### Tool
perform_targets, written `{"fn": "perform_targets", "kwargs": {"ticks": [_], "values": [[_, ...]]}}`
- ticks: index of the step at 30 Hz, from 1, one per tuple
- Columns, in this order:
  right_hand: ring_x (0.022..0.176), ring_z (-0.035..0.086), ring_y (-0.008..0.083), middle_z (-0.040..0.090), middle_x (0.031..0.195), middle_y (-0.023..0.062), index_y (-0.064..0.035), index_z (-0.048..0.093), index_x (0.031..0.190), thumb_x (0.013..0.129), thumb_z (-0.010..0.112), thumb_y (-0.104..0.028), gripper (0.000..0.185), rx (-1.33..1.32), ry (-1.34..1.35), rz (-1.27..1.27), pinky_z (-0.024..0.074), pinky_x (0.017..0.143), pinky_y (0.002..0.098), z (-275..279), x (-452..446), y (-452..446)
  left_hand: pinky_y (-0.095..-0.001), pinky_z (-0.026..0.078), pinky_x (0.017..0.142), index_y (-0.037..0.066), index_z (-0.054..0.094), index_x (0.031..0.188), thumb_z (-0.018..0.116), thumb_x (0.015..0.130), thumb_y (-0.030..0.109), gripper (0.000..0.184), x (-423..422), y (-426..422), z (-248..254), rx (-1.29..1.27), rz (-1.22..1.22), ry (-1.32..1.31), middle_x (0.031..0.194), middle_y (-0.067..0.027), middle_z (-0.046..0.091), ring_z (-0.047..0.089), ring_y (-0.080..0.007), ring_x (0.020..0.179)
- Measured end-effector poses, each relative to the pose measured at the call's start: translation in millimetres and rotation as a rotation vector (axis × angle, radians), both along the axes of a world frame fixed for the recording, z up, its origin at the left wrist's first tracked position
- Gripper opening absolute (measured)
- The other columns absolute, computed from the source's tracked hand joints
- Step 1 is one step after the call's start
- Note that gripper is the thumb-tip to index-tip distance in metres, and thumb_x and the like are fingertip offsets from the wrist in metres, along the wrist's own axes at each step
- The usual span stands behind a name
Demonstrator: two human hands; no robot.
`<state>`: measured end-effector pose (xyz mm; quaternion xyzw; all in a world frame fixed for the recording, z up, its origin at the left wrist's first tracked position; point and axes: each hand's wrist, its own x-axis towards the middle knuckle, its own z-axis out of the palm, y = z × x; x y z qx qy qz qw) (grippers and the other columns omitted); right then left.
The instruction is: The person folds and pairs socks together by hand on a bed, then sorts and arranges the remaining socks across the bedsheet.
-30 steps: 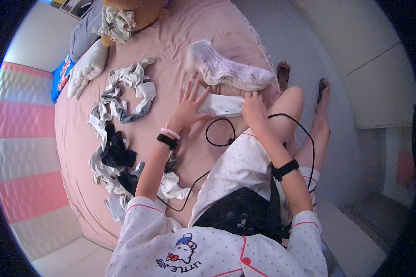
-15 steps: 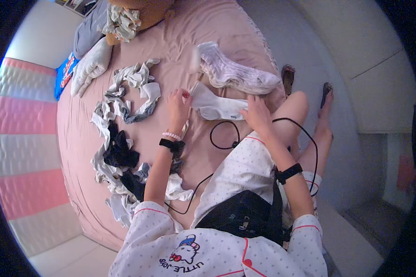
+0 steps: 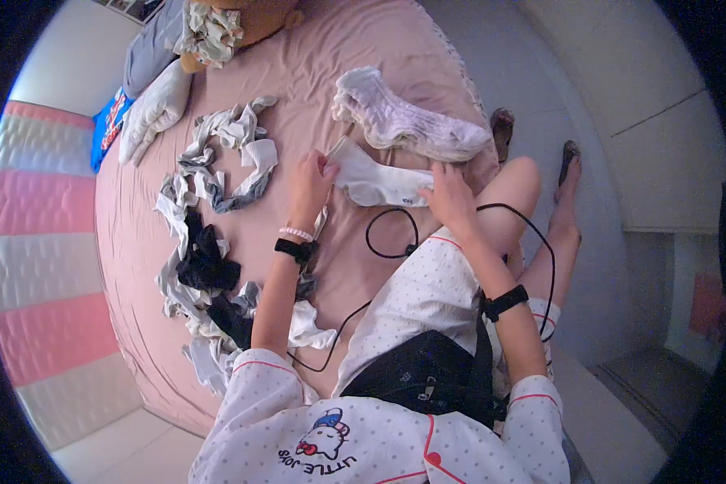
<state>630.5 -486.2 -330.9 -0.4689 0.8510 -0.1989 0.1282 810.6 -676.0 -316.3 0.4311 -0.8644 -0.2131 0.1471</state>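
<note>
A white sock (image 3: pixel 379 182) with a small dark mark near one end lies stretched out on the bed in front of me. My left hand (image 3: pixel 311 187) pinches its left end between thumb and fingers. At the opposite end, my right hand (image 3: pixel 452 196) has its fingers closed over the sock; whether there is one layer or two beneath them is hidden. Just beyond lies a stack of pale ribbed socks (image 3: pixel 415 125), laid flat and apart from both hands.
Loose white and grey socks (image 3: pixel 226 133) straggle down the bed's left side, with black socks (image 3: pixel 207 258) among them. A black cable (image 3: pixel 369 238) loops beside my lap. Pillows (image 3: pixel 157 109) and a brown plush toy (image 3: pixel 262 28) are at the far end of the pink bed (image 3: pixel 315 81).
Both hands keep their places on the sock with barely any movement. A white blur at the left end of the sock stack is gone, and the view has shifted slightly.
</note>
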Motion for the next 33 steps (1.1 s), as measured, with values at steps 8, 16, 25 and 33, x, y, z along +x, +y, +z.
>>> {"fn": "perform_targets", "kwargs": {"ticks": [8, 16, 25, 33], "values": [[0.102, 0.05, 0.0374, 0.052, 0.106, 0.0196, 0.0003, 0.044, 0.107, 0.074, 0.068, -0.02, 0.046, -0.044, -0.028, -0.008, 0.0458, 0.083, 0.0443, -1, 0, 1, -0.0372, 0.044, 0.065, -0.001, 0.059, 0.081, 0.066, 0.075, 0.012, 0.016, -6, -18, -1, -0.038, -0.104, 0.292, 0.077, -0.0163, 0.061, 0.058, -0.0289, 0.071], [0.103, 0.049, 0.0358, 0.051, 0.108, 0.0194, -0.0001, 0.045, 0.106, 0.074, 0.068, -0.02, 0.044, 0.012, -0.028, -0.027, 0.0447, 0.085, 0.0441, 9, 2, -2, -0.0406, 0.04, 0.089, -0.001, 0.05, 0.112, 0.054, 0.084, 0.011, 0.031, -15, 5, -18, -0.257, -0.191, 0.126, 0.115, -0.0205, 0.052, 0.05, -0.0337, 0.104], [0.132, 0.028, 0.0272, 0.031, 0.143, 0.0102, -0.004, 0.043, 0.13, 0.076, 0.047, 0.001, 0.055, -0.066, 0.017, 0.756, 0.0266, 0.108, 0.0379, 15, 23, -15, -0.0565, 0.012, 0.107, 0.01, 0.038, 0.136, 0.054, 0.081, 0.036, 0.063, -5, 46, -40, -0.362, -0.504, -0.039, 0.145, -0.0203, 0.021, 0.012, -0.0442, 0.134], [0.134, 0.024, 0.0306, 0.029, 0.144, 0.0142, -0.0057, 0.038, 0.134, 0.086, 0.043, -0.008, 0.049, 0.05, 0.177, 0.798, 0.0205, 0.109, 0.0402, 14, 26, -9, -0.0532, 0.019, 0.106, 0.01, 0.025, 0.141, 0.063, 0.077, 0.047, 0.083, 79, 101, 22, 0.023, 0.043, 0.112, 0.141, -0.029, 0.021, 0.019, -0.0437, 0.131]]}}
